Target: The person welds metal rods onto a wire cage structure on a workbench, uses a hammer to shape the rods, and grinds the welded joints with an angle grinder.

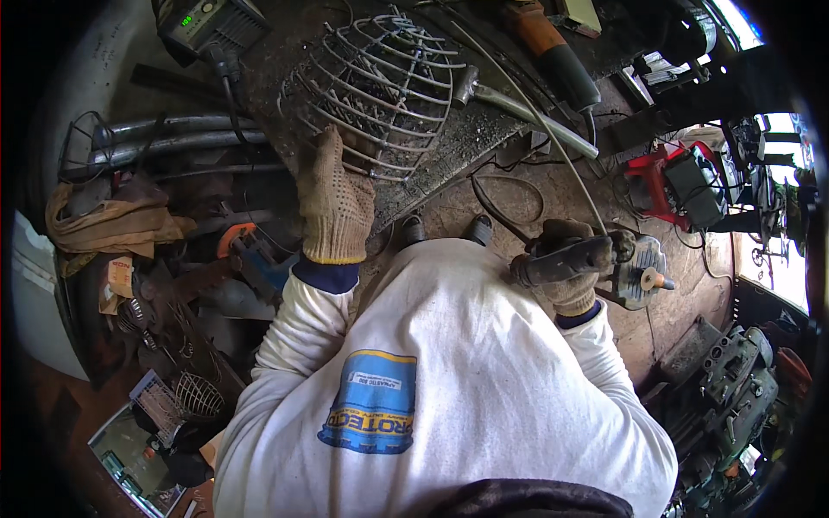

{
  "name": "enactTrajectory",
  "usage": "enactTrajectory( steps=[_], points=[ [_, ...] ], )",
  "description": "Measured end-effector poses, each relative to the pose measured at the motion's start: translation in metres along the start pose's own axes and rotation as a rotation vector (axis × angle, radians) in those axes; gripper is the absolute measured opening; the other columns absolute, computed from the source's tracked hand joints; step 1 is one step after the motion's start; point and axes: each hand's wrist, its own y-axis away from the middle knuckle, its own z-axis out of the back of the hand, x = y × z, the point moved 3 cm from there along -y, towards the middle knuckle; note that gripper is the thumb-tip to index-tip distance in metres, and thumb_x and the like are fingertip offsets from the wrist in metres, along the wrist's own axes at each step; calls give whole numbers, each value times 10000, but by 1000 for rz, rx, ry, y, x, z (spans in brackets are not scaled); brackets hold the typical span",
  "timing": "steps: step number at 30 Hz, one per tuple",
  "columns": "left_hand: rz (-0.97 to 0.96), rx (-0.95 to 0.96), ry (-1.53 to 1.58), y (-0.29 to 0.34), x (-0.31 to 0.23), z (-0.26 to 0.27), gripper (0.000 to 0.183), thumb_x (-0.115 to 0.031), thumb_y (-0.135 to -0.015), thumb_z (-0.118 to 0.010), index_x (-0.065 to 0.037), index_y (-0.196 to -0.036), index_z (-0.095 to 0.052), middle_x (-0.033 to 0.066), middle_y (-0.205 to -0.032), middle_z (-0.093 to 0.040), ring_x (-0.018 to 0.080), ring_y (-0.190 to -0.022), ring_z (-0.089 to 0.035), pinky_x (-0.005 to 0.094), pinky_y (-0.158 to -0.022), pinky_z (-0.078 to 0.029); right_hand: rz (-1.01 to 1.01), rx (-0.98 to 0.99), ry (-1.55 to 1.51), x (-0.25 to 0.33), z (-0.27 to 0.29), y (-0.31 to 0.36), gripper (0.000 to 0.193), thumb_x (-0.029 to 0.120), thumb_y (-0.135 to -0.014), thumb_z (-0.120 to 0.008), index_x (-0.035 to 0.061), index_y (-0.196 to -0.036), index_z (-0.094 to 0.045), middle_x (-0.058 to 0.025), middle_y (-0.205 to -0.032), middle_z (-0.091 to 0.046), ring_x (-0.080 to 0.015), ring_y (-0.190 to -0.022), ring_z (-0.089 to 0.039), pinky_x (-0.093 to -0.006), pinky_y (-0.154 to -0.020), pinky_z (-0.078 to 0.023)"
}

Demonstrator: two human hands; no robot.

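Note:
A round cage of bent metal bars rests on the dark, gritty work table. At its near left edge my left hand, in a knitted dotted glove, is closed on the bars; some of its fingers are hidden. My right hand, also gloved, grips a dark welding electrode holder beside my body, right of the table. From the holder's jaw a long thin welding rod slants up and left over the table, past a hammer that lies right of the cage.
An orange and black angle grinder lies at the table's far right. The welding machine with a lit display stands far left. On the floor to the right are a red-framed object and cables. Machinery stands lower right; brown cloth hangs left.

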Motion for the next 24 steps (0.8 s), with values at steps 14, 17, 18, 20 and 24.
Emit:
enactTrajectory(
  steps=[14,17,18,20,24],
  points=[
    [-615,27,-788,54,-26,9,253,-196,-948,-625,-52,-1151,-575,61,-989,-650,161,-772,-627,335,-709,-547,233,-169,278,-16,28,5,496,268,-798,-788,13,-1166,-575,-92,-914,-665,-178,-759,-668,-326,-669,-546],
    [-1086,587,-1261,73,-15,-80,203,-149,-920,-629,-38,-1085,-594,125,-913,-661,217,-671,-641,357,-658,-567,327,-226,142,-31,39,5,543,258,-807,-788,11,-1222,-541,-98,-942,-657,-171,-733,-659,-320,-652,-548],
    [-994,668,-1344,69,4,-109,188,-183,-934,-615,-50,-1067,-614,146,-903,-675,255,-727,-670,376,-667,-567,373,-242,104,-31,43,3,558,259,-808,-789,11,-1236,-532,-98,-948,-654,-170,-727,-656,-320,-651,-548],
    [-853,748,-1646,47,54,-163,194,-246,-959,-569,-68,-1008,-627,168,-887,-695,303,-797,-699,410,-670,-568,425,-271,46,-25,50,1,582,254,-805,-791,12,-1259,-520,-98,-952,-648,-171,-714,-649,-321,-645,-545],
    [-553,637,-2081,-50,115,-223,254,-225,-982,-448,-64,-1024,-639,201,-1034,-701,364,-965,-692,479,-819,-570,503,-264,335,-11,65,3,570,227,-786,-797,17,-1239,-522,-105,-958,-637,-174,-720,-634,-323,-638,-532]
  ],
)
